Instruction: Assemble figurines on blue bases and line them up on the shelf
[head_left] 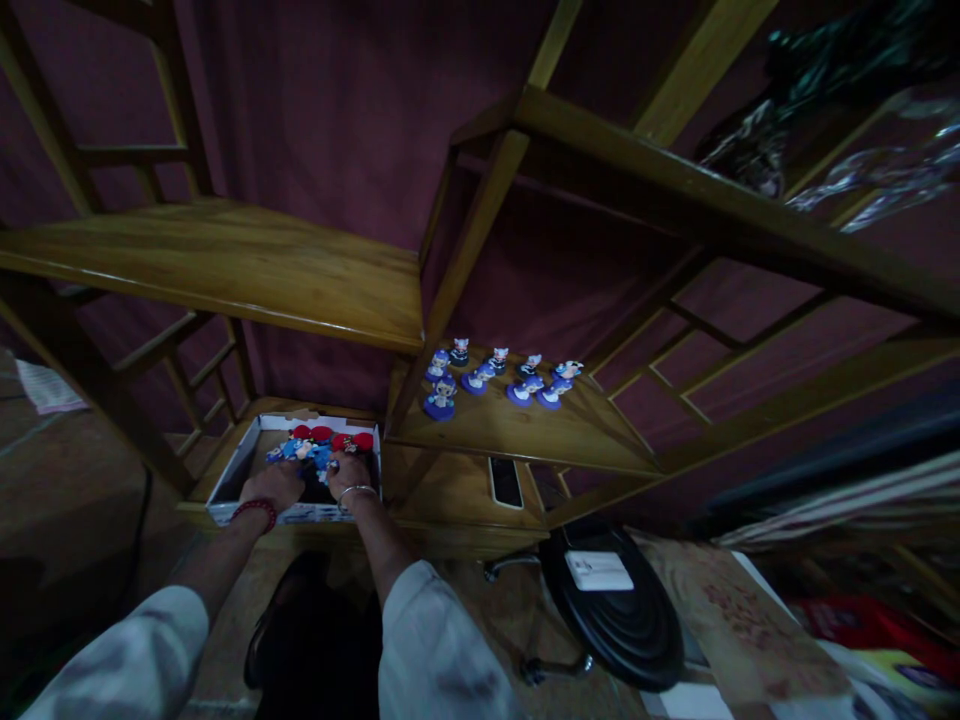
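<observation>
shelf [457, 490]: holds box | box [234, 472]: figurines inside | left hand [274, 485], right hand [349, 468]: both at figurines, grip can't tell (fingers hidden) | figurines [304, 447]: bunched; risk: neighbours could snag or topple if fingers brush them

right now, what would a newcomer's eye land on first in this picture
Most likely the small figurines, several on purple bases, grouped on the wooden shelf near the middle. Next, lower left, the red and blue pieces in an open box, with the left hand and right hand down among them. Lower right, a white flat object stands out on a black seat.
</observation>
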